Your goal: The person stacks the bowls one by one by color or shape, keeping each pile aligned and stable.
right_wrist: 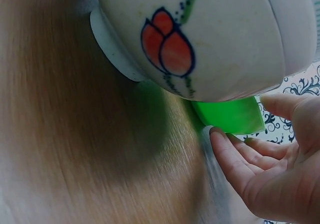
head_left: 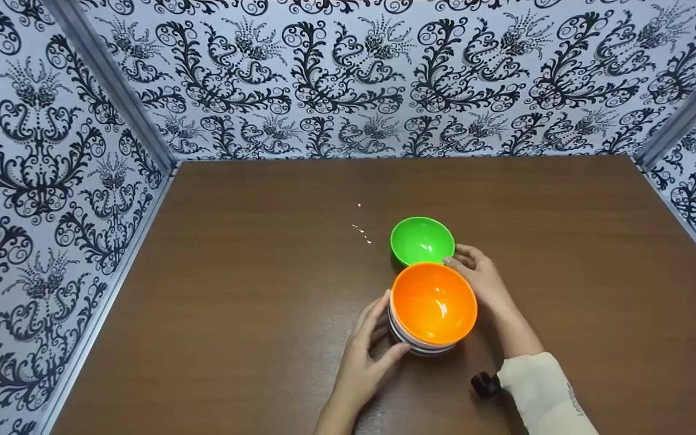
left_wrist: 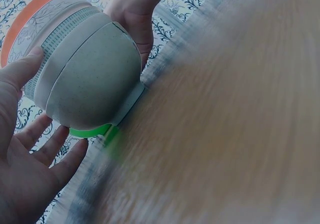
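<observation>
A stack of bowls stands upright on the table, with an orange bowl (head_left: 434,303) on top and several pale patterned bowls below. The lowest, a cream bowl (left_wrist: 97,73), carries a red flower bud that shows in the right wrist view. My left hand (head_left: 367,350) holds the stack's left side, thumb at the near side and fingers round the far side. Just behind the stack sits a green bowl (head_left: 422,238), partly covered by the orange one in the head view. My right hand (head_left: 478,275) holds its right side, with the thumb at the rim and fingers along the outer wall.
Small pale specks (head_left: 361,232) lie on the brown table (head_left: 251,272) left of the green bowl. Patterned wall panels (head_left: 348,78) close off the back and both sides. A dark round object (head_left: 485,385) sits by the right sleeve (head_left: 544,393).
</observation>
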### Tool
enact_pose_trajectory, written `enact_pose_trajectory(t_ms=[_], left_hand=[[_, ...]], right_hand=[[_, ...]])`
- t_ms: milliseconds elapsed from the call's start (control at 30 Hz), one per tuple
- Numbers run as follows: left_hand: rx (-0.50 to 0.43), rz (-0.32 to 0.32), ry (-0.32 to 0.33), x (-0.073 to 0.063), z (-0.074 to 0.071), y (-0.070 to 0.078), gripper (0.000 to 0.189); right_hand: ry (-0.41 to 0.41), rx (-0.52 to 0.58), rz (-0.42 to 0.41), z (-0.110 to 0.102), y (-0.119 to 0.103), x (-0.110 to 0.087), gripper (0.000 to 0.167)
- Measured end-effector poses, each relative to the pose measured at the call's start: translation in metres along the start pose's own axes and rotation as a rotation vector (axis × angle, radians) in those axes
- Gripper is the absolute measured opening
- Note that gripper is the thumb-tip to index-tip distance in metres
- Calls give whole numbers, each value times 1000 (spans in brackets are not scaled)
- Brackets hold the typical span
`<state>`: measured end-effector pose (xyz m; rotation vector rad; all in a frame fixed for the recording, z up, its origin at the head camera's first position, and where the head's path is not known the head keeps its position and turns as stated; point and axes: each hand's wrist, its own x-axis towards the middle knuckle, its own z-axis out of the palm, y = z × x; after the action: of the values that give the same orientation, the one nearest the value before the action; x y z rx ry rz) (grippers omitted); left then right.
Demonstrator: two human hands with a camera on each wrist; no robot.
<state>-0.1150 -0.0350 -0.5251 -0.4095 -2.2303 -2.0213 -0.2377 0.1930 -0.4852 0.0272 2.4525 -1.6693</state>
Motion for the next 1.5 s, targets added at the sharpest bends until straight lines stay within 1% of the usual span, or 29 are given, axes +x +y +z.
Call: enact_pose_trajectory(t_ms=[233, 433, 1100, 1267, 1500], left_hand=[[9, 0, -3, 0, 0, 0, 74], [18, -8, -8, 1, 0, 0, 75], [23, -13, -2, 1, 0, -1, 74], [28, -8, 0, 0, 1, 0, 73], [14, -13, 3, 0, 0, 0, 73]], right_hand=[[-20, -4, 6, 0, 1, 2, 59], [-32, 32, 37, 1, 1, 3, 60], [-57, 69, 51, 5, 2, 5, 62], [-71, 98, 56, 6, 2, 5, 65], [-62, 142, 76, 8, 0, 5, 65]])
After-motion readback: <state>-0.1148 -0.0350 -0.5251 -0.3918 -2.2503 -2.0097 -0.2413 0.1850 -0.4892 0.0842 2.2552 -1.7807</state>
